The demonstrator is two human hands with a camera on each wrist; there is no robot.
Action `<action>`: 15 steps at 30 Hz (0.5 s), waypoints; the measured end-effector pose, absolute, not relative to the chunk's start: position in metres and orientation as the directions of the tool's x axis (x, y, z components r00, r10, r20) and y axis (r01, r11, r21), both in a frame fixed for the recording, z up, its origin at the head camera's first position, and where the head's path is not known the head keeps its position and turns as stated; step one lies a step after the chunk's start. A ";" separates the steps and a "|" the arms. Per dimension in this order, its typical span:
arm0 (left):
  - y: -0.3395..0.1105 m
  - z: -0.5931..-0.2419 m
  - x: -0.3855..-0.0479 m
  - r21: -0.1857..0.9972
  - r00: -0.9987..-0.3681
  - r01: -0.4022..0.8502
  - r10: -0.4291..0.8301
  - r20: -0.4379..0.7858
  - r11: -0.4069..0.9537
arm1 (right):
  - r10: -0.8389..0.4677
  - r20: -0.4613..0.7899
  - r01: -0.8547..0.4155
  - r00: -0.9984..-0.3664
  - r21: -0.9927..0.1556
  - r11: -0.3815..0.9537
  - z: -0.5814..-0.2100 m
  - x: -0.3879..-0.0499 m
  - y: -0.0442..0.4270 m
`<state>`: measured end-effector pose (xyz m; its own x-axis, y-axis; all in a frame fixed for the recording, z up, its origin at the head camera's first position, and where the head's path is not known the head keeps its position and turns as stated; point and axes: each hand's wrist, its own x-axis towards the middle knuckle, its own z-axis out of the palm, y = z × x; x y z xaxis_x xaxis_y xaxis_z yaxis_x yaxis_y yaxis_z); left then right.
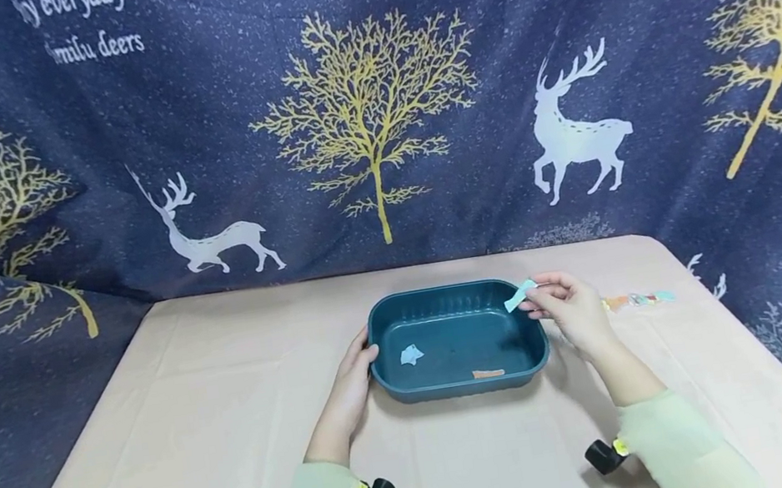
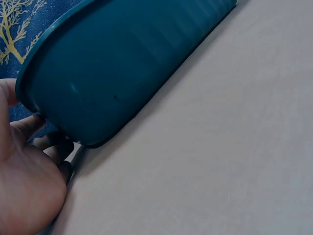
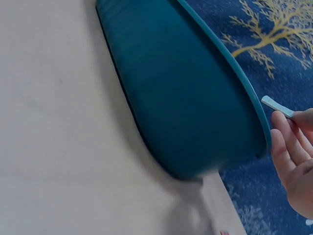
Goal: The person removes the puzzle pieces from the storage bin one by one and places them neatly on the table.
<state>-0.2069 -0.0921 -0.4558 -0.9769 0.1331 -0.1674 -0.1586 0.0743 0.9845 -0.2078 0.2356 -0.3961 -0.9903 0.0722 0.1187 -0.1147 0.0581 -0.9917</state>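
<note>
A dark teal plastic basin [image 1: 458,388] stands on the table. My left hand [image 1: 350,385] grips its left end, thumb at the rim and fingers against the outer wall, as the left wrist view also shows. Above the basin's right rim, my right hand [image 1: 574,313] pinches a pale mint wrapped candy [image 1: 520,295] with flared ends between thumb and fingertips. On the basin's floor lies a light blue wrapped piece [image 1: 411,355] to the left. An orange piece [image 1: 489,373] is by the near wall. In the right wrist view, the mint candy [image 3: 277,106] is just beyond the rim.
Several small wrapped pieces [image 1: 638,300], orange, clear and teal, lie on the table right of my right hand. A beige cloth covers the table [image 1: 186,443]. Behind it hangs a dark blue curtain [image 1: 209,94] with deer and trees.
</note>
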 end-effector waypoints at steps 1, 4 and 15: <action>-0.092 -0.456 -0.207 0.985 -0.977 -0.158 0.133 -0.167 0.070 | 0.083 0.114 -0.110 -0.990 -0.993 0.049 -0.397 -0.207 0.239; -0.093 -0.452 -0.206 0.986 -0.978 -0.154 0.133 -0.161 0.059 | 0.115 0.103 -0.102 -0.988 -0.995 0.012 -0.399 -0.204 0.249; -0.093 -0.456 -0.207 0.988 -0.979 -0.144 0.135 -0.152 0.063 | 0.202 0.070 -0.079 -0.977 -0.996 -0.038 -0.406 -0.195 0.280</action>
